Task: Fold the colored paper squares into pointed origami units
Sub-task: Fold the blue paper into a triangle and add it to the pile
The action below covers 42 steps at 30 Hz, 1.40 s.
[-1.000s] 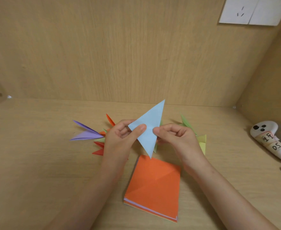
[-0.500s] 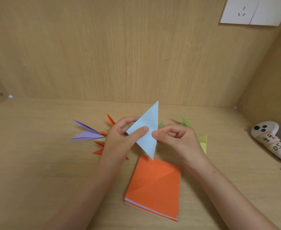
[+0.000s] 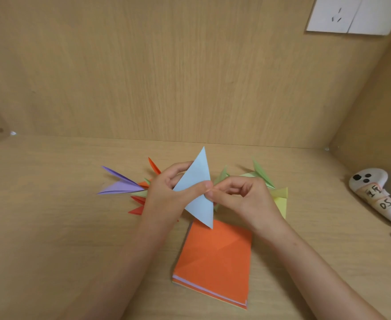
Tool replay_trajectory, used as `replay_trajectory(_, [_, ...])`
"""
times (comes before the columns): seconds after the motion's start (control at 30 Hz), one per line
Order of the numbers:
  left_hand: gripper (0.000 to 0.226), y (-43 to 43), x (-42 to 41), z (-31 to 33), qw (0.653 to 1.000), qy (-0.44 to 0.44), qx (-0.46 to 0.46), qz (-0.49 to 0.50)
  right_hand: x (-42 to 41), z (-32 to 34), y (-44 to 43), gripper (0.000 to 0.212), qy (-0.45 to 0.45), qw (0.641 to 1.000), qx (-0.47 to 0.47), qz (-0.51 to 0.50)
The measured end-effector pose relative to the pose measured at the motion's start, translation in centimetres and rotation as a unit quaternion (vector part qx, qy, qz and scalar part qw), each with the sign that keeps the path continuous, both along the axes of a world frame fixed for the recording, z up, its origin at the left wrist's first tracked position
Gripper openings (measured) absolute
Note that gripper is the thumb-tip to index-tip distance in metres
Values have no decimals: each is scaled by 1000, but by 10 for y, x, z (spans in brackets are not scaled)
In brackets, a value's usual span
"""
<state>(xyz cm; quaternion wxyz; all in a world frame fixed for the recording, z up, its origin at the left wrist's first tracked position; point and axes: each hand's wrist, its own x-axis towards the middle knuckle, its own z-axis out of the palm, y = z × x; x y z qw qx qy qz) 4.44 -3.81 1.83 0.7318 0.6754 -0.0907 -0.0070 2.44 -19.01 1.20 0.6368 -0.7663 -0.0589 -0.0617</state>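
The light blue paper triangle [image 3: 198,192] is hanging in the air just above the far edge of the orange-topped stack of paper squares [image 3: 215,257]. Its lower tip is pointing down at the stack's top sheet, and I am judging it to be just clear of it.

The left hand [image 3: 164,197] is gripping the triangle from the stack's far-left side, with the thumb lying across the front face and the fingers curling behind. The right hand [image 3: 247,199], beyond the stack's far-right corner, is pinching the triangle's right edge between thumb and forefinger. Its other fingers are curling in loosely around nothing.

Both thumbs are meeting at nearly one spot on that edge, so the two long tips are going unsupported. If the next crease is being pressed in mid-air, the layers are likely to be sliding apart, leaving a blunt or skewed point. Too hard a pinch risks denting the edge.

Finished units are lying beyond the stack, close behind the hands: a purple pointed paper unit [image 3: 120,187] and red paper points [image 3: 137,204] to its far left, and green paper points [image 3: 262,174] to its far right. Hands coming down carelessly could be flattening them. The blue tip could also be snagging the top orange sheet and dragging it askew.
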Motion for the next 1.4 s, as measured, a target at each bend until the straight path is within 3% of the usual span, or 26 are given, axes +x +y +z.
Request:
replay_trajectory(0.47, [46, -3, -2, 1, 997, 5, -57, 52, -1, 4, 3, 15, 25, 998, 49, 12])
replay_trajectory(1.1, [47, 7, 2, 2, 990, -5, -78, 121, -2, 3, 3, 29, 46, 998, -6, 37])
replay_trajectory(1.4, [50, 5, 4, -2, 985, 3, -103, 138, 1, 1, 0, 22, 50, 998, -3, 38])
